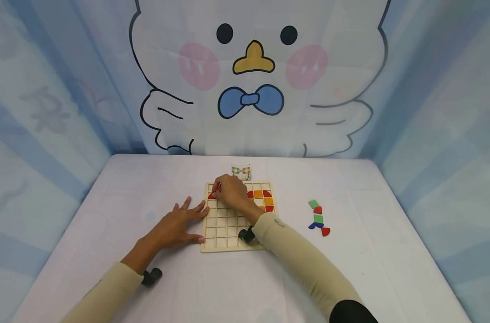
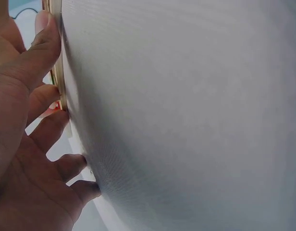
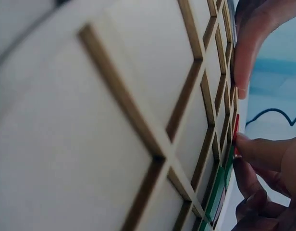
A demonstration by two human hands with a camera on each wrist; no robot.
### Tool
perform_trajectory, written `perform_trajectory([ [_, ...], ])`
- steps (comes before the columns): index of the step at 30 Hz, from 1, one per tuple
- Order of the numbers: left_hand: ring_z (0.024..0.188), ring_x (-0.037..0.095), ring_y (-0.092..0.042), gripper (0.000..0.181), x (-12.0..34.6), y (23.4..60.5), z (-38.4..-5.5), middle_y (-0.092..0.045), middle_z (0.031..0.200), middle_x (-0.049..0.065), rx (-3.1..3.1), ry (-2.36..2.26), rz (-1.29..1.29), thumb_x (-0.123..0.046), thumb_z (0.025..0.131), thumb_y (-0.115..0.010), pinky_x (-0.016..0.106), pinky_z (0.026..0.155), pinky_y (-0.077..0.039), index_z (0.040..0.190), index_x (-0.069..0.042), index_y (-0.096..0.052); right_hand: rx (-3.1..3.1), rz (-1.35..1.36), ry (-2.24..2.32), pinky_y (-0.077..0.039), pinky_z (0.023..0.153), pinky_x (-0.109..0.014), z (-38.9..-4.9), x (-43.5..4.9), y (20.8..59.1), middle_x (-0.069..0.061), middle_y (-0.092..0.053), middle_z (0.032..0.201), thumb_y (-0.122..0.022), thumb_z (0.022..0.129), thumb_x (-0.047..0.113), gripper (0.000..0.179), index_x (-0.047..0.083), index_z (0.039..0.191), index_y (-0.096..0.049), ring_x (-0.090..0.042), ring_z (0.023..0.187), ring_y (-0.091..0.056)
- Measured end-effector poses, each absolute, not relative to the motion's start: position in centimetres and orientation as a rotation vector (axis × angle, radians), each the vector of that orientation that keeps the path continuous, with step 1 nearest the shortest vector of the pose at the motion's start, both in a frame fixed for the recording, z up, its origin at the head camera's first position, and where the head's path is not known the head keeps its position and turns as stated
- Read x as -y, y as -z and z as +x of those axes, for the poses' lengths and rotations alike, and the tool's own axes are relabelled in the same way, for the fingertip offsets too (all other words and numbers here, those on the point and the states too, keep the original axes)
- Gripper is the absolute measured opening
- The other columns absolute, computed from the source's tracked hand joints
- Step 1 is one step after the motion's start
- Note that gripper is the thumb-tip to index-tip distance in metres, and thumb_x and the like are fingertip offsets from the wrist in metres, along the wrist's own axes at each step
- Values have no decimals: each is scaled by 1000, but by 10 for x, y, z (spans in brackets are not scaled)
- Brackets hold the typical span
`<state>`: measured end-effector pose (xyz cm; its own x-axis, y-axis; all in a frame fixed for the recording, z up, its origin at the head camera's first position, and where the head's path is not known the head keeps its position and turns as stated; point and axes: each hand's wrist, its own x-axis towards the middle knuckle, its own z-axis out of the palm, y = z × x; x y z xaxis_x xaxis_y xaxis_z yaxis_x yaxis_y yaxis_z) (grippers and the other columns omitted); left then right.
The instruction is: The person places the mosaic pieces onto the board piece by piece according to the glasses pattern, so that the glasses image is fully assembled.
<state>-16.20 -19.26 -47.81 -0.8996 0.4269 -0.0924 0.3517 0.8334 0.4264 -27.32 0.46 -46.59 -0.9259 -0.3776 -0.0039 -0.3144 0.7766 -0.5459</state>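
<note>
A wooden grid board (image 1: pixel 222 231) lies flat on the table. My right hand (image 1: pixel 231 190) reaches over its upper left part, thumb and fingers pinching a small red piece (image 3: pixel 236 126) at the grid. Close to those fingertips a red quarter-round piece (image 1: pixel 210 196) sits near the left edge. Green pieces (image 3: pixel 215 195) show in the grid below the right fingers in the right wrist view. Red and orange pieces (image 1: pixel 258 194) fill several cells at the upper right. My left hand (image 1: pixel 178 224) is spread, with fingertips and thumb against the board's left edge.
Loose pieces lie in a column right of the board: green squares (image 1: pixel 318 219), red quarter-rounds (image 1: pixel 326 231) and blue ones (image 1: pixel 318 224). A small patterned card (image 1: pixel 241 171) stands behind the board. A printed curtain (image 1: pixel 249 130) borders the table.
</note>
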Motion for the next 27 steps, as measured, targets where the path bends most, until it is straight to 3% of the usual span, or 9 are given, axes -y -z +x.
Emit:
perform_trajectory([
  [6, 160, 55, -19, 93, 191, 479, -161, -38, 171, 9, -2826, -598, 604, -48, 81, -89, 78, 123, -22, 159, -16, -50, -2844, -573, 893, -47, 58, -25, -266, -12, 465, 4, -73, 86, -84, 92, 18, 13, 20, 104, -78, -11, 72, -62],
  [14, 161, 54, -18, 94, 189, 477, -160, -37, 172, 8, -2819, -589, 564, -50, 81, -89, 76, 124, -22, 159, -18, -49, -2810, -627, 1041, -46, 58, -26, -248, -43, 451, 0, -75, 93, -84, 93, 18, 17, 16, 109, -78, -17, 78, -65],
  [23, 161, 53, -18, 95, 188, 475, -160, -37, 171, 8, -2832, -582, 544, -48, 81, -90, 74, 126, -21, 160, -17, -48, -2867, -549, 1101, -37, 52, -27, -236, -102, 433, -1, -74, 93, -82, 94, 18, 19, 15, 112, -78, -20, 71, -55],
  [27, 161, 53, -18, 95, 188, 476, -160, -37, 171, 8, -2834, -583, 542, -48, 81, -90, 73, 127, -20, 160, -18, -48, -2930, -397, 1043, -43, 63, -30, -232, -133, 431, -1, -74, 96, -82, 94, 19, 19, 18, 113, -78, -21, 80, -55],
])
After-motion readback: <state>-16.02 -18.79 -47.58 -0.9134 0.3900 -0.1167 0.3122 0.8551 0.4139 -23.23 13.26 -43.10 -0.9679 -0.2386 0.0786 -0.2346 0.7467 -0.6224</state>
